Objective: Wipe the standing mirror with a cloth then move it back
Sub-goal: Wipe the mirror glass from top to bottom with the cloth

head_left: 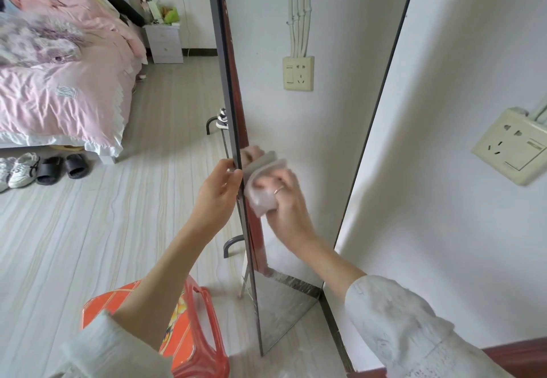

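The standing mirror [310, 129] stands upright at centre right, its right edge near the white wall [461, 200]. The right hand [288, 200] grips a pale cloth [260, 197] against the glass near the left edge (a ring shows on one finger). The left hand [220, 191] pinches the dark frame just beside it. Nearer left sits an orange plastic stool [189, 333]; far left, a pink-covered bed [62, 81].

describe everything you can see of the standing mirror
The standing mirror is a tall, narrow glass panel in a thin dark frame, upright near the white wall and seen at a steep angle. It reflects the wall and a socket. Dark metal legs show behind it. The left hand grips its near edge; the right hand presses a pale cloth against the glass.
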Demonstrator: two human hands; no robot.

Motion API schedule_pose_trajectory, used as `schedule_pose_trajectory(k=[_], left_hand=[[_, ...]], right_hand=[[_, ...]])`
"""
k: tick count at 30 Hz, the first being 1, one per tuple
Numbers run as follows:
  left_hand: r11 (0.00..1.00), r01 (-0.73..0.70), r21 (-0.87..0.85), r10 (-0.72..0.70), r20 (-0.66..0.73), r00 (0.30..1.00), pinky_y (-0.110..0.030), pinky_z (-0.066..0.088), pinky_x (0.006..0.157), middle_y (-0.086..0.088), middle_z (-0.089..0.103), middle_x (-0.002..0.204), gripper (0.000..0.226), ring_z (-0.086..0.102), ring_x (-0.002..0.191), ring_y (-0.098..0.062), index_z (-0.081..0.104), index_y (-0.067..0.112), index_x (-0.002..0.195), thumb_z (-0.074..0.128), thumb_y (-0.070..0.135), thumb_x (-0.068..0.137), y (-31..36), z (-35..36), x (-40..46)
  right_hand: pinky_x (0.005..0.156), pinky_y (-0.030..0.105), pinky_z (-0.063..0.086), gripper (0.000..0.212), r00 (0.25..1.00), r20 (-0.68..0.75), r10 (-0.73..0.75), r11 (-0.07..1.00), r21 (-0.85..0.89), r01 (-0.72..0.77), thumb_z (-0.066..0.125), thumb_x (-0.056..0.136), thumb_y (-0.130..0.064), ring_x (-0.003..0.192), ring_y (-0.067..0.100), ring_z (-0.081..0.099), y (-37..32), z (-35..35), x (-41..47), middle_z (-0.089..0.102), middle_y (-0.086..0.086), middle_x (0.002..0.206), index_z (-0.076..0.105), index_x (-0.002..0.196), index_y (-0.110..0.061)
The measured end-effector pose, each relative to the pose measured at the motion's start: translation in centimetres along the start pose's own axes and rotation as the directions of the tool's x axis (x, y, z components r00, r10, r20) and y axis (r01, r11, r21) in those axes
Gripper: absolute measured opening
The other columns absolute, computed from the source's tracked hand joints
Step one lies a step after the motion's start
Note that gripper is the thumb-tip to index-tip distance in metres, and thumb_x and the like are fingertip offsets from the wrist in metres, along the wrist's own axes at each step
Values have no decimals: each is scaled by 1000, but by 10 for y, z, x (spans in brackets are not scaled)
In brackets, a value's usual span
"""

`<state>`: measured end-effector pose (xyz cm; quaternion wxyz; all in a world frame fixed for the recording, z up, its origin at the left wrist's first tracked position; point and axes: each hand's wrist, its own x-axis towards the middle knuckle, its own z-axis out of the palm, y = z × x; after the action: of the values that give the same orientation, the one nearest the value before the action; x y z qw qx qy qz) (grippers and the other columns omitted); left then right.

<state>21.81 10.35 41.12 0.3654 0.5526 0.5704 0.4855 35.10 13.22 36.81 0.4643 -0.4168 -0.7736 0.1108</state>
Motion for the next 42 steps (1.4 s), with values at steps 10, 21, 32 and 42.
schedule_pose_trajectory(k=[10,21,32,42], left_hand=[[999,-24,28,24,17,1000,-57,49,84,-20,63,98,24,61,92,-38,46,6,114,36,20,98,-3,2,3],[999,-51,-1,51,83,995,-60,44,87,-27,57,99,16,55,96,-44,42,21,110,31,24,99,-16,6,2],[997,69,-21,-66,115,991,-61,43,86,-28,50,87,24,52,81,-36,42,7,90,30,25,99,-65,29,-15],[967,141,-212,-122,100,987,-11,50,69,13,67,101,35,62,97,-2,59,26,106,27,37,100,-88,33,-20]], right_hand=[[83,14,41,21,981,161,-105,993,-32,111,59,73,-2,94,18,48,19,-4,-15,60,14,98,67,93,-4],[85,24,47,26,985,101,140,982,112,-151,67,77,-11,101,22,52,48,18,-31,56,3,113,68,101,-18],[60,5,40,22,827,287,484,824,169,-541,58,78,-5,73,8,52,74,16,-53,53,-7,84,59,83,-27],[71,6,43,26,901,317,296,798,436,-415,66,83,-10,85,-5,57,53,40,-60,53,-26,91,68,104,-25]])
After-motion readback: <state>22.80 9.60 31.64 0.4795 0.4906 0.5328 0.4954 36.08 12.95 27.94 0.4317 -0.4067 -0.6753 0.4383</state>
